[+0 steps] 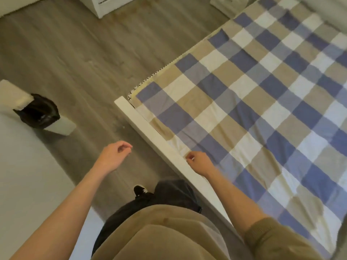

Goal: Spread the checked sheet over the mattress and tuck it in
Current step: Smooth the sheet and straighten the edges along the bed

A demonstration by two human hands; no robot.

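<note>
Checked sheet [244, 109] is pretty much laid out over the mattress [131, 95] at this point, flat across the top with a few soft wrinkles, stretching away ahead and to the right of the right hand [199, 162]. Its near edge runs along the white bed rail [142, 126], and that's exactly where the right hand sits, knuckles up, fingers curled in at the hem where cloth meets rail. Honestly can't tell whether it's pinching the fabric or just poking it down into the gap, it's too blurry there. My guess is it's there because that's the bit that needs tucking: the edge just ahead of the hand looks rumpled against the rail rather than pushed down

Further ahead of that hand, at the corner, a strip of bare mattress with zigzag trim peeks out, so the sheet sits a little short there and probably wants a tug

Left hand [114, 152] hangs over the wood floor [75, 53], off to the left of the rail, fingers loosely curled and holding nothing. Looks like it's just out for balance while the other one works
</note>
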